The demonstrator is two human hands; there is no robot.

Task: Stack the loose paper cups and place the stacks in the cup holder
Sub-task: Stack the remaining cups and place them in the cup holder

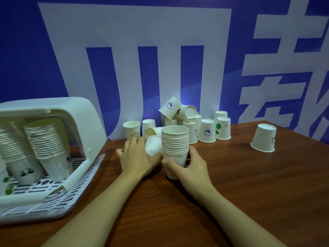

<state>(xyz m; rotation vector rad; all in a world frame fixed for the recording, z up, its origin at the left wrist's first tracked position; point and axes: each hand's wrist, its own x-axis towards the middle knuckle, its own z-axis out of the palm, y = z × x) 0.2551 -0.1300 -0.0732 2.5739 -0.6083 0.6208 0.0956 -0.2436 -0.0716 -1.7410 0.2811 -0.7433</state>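
Gripping the lower wall of an upright stack of nested paper cups, the right hand is wrapping its thumb across the front and its fingers round the far side, and the stack is standing on the wooden table near the middle of the view. At the stack's 9 o'clock, the left hand is curling its fingers round a single tilted paper cup, whose base is facing the camera and whose side is sitting just beside the stack's rims. Behind both hands, from 11 to 1 o'clock, a cluster of loose paper cups is lying against the blue-and-white printed backdrop; most are standing upside down, a few are piled on their sides on top, and one at 11 o'clock is standing mouth up. Well apart at 2 o'clock, a lone inverted cup is sitting by itself on the wood. Over at 9 o'clock, the white cup holder is resting on the table's left edge, its hood arching over a slotted base, and several tall stacks of cups are leaning inside it.
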